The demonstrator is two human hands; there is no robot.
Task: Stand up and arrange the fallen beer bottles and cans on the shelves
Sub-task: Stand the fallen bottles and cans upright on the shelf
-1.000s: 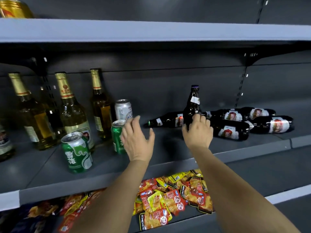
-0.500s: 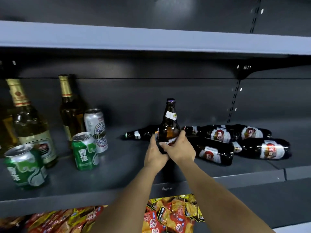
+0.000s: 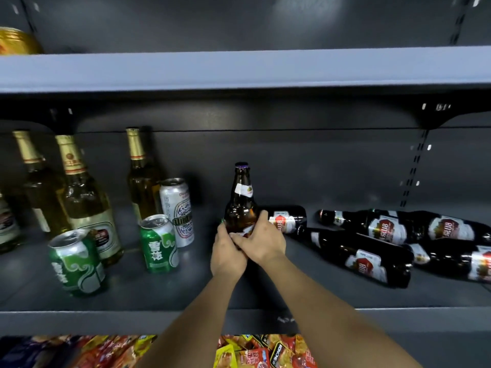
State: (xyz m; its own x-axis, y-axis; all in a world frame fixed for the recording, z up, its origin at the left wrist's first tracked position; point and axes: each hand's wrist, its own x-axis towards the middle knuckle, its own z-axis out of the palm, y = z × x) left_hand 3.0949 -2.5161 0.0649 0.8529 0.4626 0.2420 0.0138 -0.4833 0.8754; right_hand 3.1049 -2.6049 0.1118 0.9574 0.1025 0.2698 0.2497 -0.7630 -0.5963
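Gripping the upright brown bottle (image 3: 241, 205) low on its body with both hands, left hand (image 3: 228, 254) and right hand (image 3: 261, 244) wrapped around the label area at mid-shelf (image 3: 345, 318). Risk of tipping on release, judging by the tall narrow shape and smooth glass. Risk too of knocking the fallen dark bottle (image 3: 288, 220) lying touching or just behind the right hand; round glass on smooth painted metal would likely roll toward the front edge. Same for the other fallen bottles (image 3: 372, 264) lying on their sides to the right, some overlapping. Standing nearby on the left: thin aluminium green can (image 3: 159, 244), white can (image 3: 178, 211), gold-foiled pale bottles (image 3: 85, 197). Easily dented or toppled by a careless elbow.
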